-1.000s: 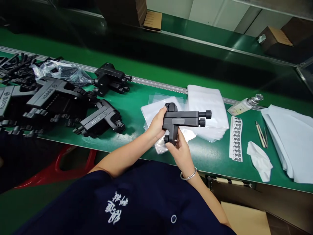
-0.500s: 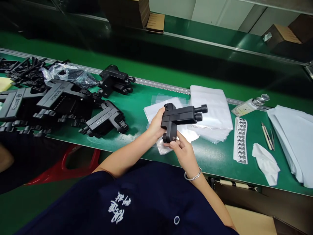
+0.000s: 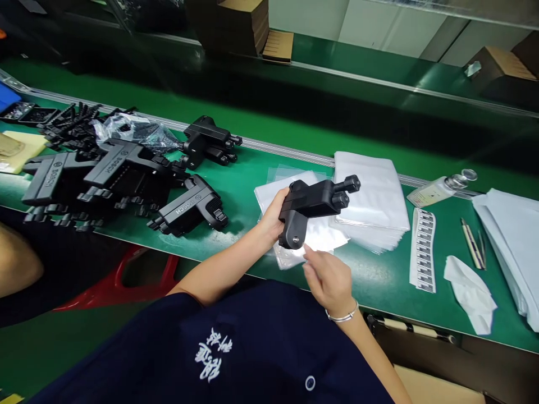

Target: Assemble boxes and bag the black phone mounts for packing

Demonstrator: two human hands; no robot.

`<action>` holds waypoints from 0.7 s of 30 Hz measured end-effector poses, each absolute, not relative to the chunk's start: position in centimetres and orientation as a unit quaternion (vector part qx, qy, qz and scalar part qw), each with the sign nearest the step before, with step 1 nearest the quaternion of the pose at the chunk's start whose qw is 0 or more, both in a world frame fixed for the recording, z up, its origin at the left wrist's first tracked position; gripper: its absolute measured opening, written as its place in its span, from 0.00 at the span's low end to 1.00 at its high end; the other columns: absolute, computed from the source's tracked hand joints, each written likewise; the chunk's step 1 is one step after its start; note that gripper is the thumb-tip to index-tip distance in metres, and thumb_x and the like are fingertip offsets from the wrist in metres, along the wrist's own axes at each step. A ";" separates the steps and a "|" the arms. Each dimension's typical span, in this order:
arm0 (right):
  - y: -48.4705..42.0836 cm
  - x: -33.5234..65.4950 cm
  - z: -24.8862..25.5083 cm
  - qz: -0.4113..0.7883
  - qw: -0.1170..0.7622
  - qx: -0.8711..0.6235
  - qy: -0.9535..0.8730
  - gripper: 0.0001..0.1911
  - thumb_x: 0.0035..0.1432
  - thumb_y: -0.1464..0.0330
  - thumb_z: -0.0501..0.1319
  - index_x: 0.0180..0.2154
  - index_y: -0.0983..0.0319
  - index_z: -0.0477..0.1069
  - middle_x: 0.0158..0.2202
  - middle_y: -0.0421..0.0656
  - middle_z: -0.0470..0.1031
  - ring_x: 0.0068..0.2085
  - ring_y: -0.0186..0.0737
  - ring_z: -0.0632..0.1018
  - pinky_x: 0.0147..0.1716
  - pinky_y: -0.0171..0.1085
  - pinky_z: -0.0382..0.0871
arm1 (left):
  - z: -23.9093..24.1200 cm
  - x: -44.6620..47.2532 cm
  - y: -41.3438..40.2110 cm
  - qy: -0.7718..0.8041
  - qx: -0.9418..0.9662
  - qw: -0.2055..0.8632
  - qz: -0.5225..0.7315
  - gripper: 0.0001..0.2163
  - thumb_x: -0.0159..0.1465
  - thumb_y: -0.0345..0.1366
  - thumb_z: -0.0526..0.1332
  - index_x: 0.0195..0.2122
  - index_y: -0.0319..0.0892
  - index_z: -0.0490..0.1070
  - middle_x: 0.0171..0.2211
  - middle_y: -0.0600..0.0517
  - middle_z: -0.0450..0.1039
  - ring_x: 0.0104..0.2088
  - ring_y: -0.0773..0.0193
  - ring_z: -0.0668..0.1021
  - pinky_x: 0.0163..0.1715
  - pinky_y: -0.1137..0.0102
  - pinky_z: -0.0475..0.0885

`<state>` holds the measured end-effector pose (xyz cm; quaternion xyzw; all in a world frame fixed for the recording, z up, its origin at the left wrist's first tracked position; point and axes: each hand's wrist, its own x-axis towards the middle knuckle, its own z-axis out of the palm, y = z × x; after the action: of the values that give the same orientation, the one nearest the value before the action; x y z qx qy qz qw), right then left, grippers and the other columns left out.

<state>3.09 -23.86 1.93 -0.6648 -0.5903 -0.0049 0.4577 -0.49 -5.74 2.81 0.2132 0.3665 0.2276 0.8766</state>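
Observation:
My left hand [image 3: 274, 216] grips a black T-shaped plastic device [image 3: 309, 202] from its left side, with its paired round knobs pointing right. Just below the device's rounded lower arm, which shows a small screw, is my right hand [image 3: 330, 278]. Its fingers are bent, thumb and forefinger slightly apart, with nothing seen between them. Under the device lie loose clear plastic bags [image 3: 290, 259], next to a thick stack of the same bags [image 3: 370, 191]. To the left rests a similar device [image 3: 189, 205] marked BOSCH.
More BOSCH devices [image 3: 112, 168] are piled left, near black parts [image 3: 76, 126] and a plastic bag of parts [image 3: 137, 132]. On the right are a bottle [image 3: 433, 191], a label strip [image 3: 423, 249], tweezers [image 3: 472, 244], a white cloth [image 3: 471, 292] and white sheets [image 3: 509, 241]. Someone's arm [image 3: 19, 261] shows at left.
My right hand has let go of the device and moved down and right. The device has turned a little in my left hand. The whole view has shifted slightly.

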 end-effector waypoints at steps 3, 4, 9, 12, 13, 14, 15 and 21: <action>-24.6 3.5 2.1 -0.031 0.439 -0.617 -0.653 0.22 0.61 0.69 0.58 0.58 0.54 0.68 0.31 0.41 0.80 0.30 0.39 0.79 0.40 0.43 0.78 | 3.0 -0.6 -5.7 0.362 0.210 0.882 0.218 0.12 0.61 0.45 0.62 0.30 0.41 0.74 0.22 0.55 0.75 0.23 0.64 0.77 0.30 0.69 0.75; -25.0 3.8 2.2 -0.026 0.453 -0.615 -0.645 0.21 0.62 0.68 0.57 0.57 0.54 0.69 0.32 0.41 0.80 0.30 0.40 0.80 0.41 0.44 0.77 | 3.0 -0.6 -5.6 0.362 0.213 0.881 0.219 0.12 0.61 0.45 0.62 0.29 0.42 0.73 0.21 0.55 0.75 0.23 0.65 0.76 0.29 0.70 0.75; -26.5 6.5 3.5 0.039 0.592 -0.694 -0.408 0.20 0.64 0.63 0.55 0.57 0.54 0.66 0.47 0.47 0.76 0.41 0.43 0.79 0.40 0.46 0.78 | 3.1 -0.9 -5.7 0.367 0.253 0.867 0.224 0.12 0.58 0.46 0.64 0.29 0.41 0.72 0.21 0.55 0.73 0.24 0.65 0.77 0.30 0.71 0.74; -26.4 7.9 3.8 0.196 0.659 -0.658 -0.307 0.32 0.58 0.54 0.60 0.62 0.55 0.59 0.49 0.49 0.72 0.41 0.44 0.79 0.33 0.41 0.80 | 3.3 -1.3 -6.4 0.310 0.346 0.859 0.216 0.15 0.57 0.48 0.66 0.32 0.40 0.73 0.25 0.52 0.76 0.30 0.61 0.79 0.33 0.71 0.73; -26.2 8.2 3.6 0.231 0.665 -0.653 -0.280 0.35 0.55 0.53 0.63 0.61 0.55 0.59 0.45 0.47 0.73 0.39 0.42 0.78 0.31 0.39 0.80 | 3.4 -1.4 -6.8 0.284 0.385 0.851 0.218 0.16 0.57 0.49 0.66 0.34 0.40 0.74 0.29 0.51 0.77 0.33 0.60 0.79 0.34 0.71 0.73; -26.0 8.3 3.2 0.248 0.670 -0.655 -0.248 0.36 0.53 0.54 0.66 0.60 0.55 0.60 0.42 0.45 0.72 0.38 0.41 0.78 0.29 0.37 0.80 | 3.6 -1.6 -7.1 0.259 0.424 0.839 0.221 0.17 0.57 0.49 0.66 0.37 0.40 0.75 0.32 0.49 0.78 0.36 0.59 0.79 0.36 0.71 0.72; -25.8 8.4 2.7 0.254 0.677 -0.656 -0.215 0.35 0.51 0.56 0.67 0.58 0.55 0.61 0.40 0.43 0.72 0.37 0.40 0.77 0.28 0.36 0.80 | 3.8 -1.8 -7.4 0.240 0.459 0.826 0.223 0.19 0.56 0.50 0.66 0.41 0.40 0.75 0.36 0.48 0.78 0.39 0.58 0.79 0.38 0.71 0.72; -25.7 7.9 -1.2 0.356 0.767 -0.528 -0.078 0.26 0.54 0.57 0.65 0.53 0.53 0.65 0.40 0.40 0.74 0.34 0.36 0.78 0.27 0.37 0.80 | 5.3 -3.6 -7.3 0.094 0.519 0.847 0.075 0.32 0.54 0.40 0.70 0.61 0.47 0.65 0.52 0.43 0.74 0.52 0.51 0.75 0.49 0.64 0.67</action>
<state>7.90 -25.69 -1.22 -0.5278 -0.0781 0.3556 0.7674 -3.63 -7.34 5.33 0.5185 0.0943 0.0753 0.8465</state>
